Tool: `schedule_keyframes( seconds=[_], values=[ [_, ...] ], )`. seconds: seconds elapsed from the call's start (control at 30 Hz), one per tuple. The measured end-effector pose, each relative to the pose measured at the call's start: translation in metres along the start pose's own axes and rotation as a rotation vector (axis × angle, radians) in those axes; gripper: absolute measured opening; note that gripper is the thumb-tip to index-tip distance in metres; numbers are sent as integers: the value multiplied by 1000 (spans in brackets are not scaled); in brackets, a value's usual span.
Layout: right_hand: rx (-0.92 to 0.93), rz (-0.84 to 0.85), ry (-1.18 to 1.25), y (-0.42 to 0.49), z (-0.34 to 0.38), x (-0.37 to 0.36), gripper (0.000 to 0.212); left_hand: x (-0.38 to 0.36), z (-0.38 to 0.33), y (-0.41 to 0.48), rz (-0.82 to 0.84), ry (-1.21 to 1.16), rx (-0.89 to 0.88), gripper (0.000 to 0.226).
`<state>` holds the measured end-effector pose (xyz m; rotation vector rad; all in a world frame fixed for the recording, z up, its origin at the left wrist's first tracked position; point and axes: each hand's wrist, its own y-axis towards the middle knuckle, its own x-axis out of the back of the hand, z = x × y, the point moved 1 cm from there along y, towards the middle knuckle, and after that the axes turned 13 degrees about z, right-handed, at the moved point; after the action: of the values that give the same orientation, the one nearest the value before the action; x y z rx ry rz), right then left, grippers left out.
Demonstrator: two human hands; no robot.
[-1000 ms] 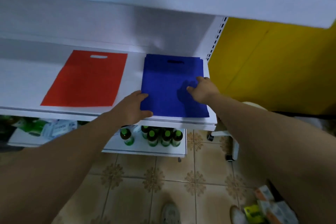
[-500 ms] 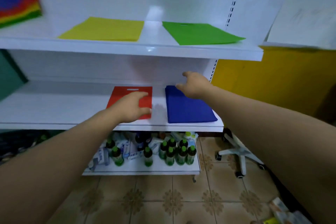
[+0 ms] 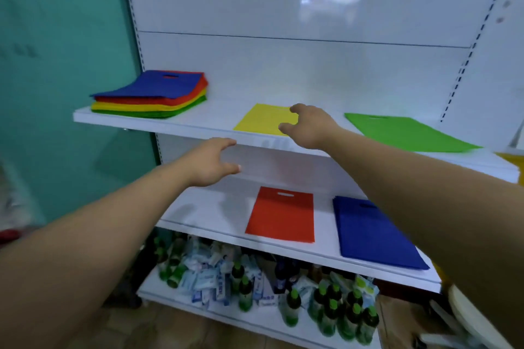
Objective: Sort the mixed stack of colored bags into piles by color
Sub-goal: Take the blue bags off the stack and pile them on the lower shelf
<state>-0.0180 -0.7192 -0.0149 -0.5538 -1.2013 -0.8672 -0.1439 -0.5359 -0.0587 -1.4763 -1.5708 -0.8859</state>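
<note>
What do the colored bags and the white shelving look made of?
The mixed stack and the red bag: thin, matte sheets lying flat, each with a punched handle slot. Likely non-woven fabric, though the texture is too fine to confirm. The upper shelf: smooth glossy white, like the back panel with its bright reflection. Probably painted metal.

I log the mixed stack [image 3: 150, 93] as blue over red, yellow, green (top to bottom). Singles: yellow bag [image 3: 261, 120], green bag [image 3: 405, 133], red bag [image 3: 280, 215], blue bag [image 3: 374, 238]. Shelving [image 3: 215, 119] white; wall [image 3: 65, 65] teal.
</note>
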Motion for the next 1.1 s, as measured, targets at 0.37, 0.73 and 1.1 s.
schedule_keyframes(
  seconds=[0.37, 0.73, 1.1],
  values=[
    [221, -5, 40, 165, 125, -18, 61, 106, 136, 38, -204, 95, 178, 67],
    [263, 44, 9, 326, 215, -49, 61, 194, 269, 96, -255, 53, 313, 67],
    [-43, 38, 43, 424, 255, -98, 62, 254, 392, 185, -144, 40, 161, 62]
  ],
)
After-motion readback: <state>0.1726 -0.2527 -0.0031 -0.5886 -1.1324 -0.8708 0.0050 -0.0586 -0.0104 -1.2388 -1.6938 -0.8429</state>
